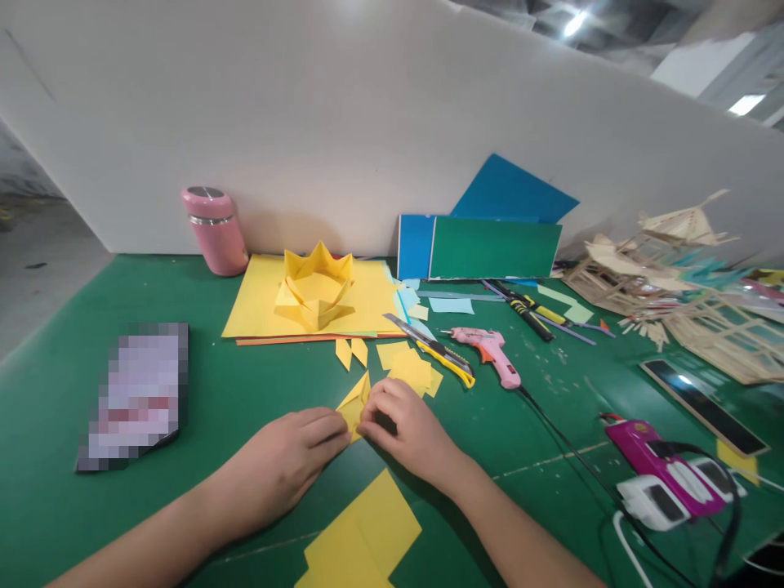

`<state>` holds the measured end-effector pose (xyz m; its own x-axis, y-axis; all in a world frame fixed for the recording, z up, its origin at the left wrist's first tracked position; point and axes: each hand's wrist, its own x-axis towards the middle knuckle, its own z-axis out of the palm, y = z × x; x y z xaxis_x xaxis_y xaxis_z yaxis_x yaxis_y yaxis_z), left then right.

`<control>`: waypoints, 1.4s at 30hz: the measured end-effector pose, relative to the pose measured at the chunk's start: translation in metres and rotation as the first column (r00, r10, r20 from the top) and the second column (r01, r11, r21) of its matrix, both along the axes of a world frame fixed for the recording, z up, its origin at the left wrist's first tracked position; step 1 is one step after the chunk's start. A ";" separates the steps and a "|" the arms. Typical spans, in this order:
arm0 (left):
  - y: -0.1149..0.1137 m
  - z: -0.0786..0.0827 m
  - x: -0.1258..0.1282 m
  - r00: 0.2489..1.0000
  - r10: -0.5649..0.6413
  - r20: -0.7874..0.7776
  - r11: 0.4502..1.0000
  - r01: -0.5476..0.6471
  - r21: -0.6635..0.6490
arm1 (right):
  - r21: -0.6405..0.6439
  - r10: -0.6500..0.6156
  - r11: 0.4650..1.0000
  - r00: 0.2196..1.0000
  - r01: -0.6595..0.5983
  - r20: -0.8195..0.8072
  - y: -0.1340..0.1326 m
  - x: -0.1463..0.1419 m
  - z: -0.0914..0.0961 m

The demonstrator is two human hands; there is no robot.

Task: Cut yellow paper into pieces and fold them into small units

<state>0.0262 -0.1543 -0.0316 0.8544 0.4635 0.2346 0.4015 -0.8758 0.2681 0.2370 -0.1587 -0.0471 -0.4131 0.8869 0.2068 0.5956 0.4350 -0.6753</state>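
Between my hands is a small yellow piece of paper (355, 399), partly folded, with a pointed tip at its top. My left hand (301, 451) pinches its lower left side, fingers together. My right hand (401, 420) is closed on its right side, thumb meeting fingertips. Just beyond lie two small folded yellow pieces (351, 354) and a loose pile of yellow paper squares (409, 367). Larger yellow sheets (367, 531) lie nearer to me, below my hands. Farther back, a crown-like ring of folded yellow paper (315, 286) sits on a yellow sheet stack (251, 306).
A utility knife (438, 353) with its blade out and a pink glue gun (490, 351) lie right of centre. The gun's cord runs to a magenta power strip (665, 465). A pink flask (216, 233), pliers (530, 318) and wooden stick models (649, 269) stand or lie farther back.
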 end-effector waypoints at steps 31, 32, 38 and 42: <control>-0.006 0.003 0.000 0.999 0.046 0.009 0.998 -0.046 0.033 | 0.019 -0.060 0.998 0.998 0.059 0.027 0.001 -0.006 -0.003; -0.007 0.004 0.001 0.999 0.040 -0.003 0.999 -0.040 0.037 | 0.018 -0.061 0.998 0.998 0.061 0.022 0.001 -0.006 -0.003; -0.007 0.002 0.004 0.999 0.044 -0.032 0.998 -0.043 0.035 | 0.027 -0.077 0.997 0.997 0.076 0.023 0.001 -0.006 -0.005; -0.009 0.002 0.004 0.998 0.060 -0.031 0.998 -0.060 0.005 | 0.033 -0.067 0.997 0.997 0.065 0.050 0.002 -0.006 -0.007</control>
<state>0.0305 -0.1631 -0.0298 0.8322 0.5131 0.2101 0.4612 -0.8510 0.2514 0.2314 -0.1570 -0.0540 -0.3648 0.9059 0.2150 0.6569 0.4141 -0.6301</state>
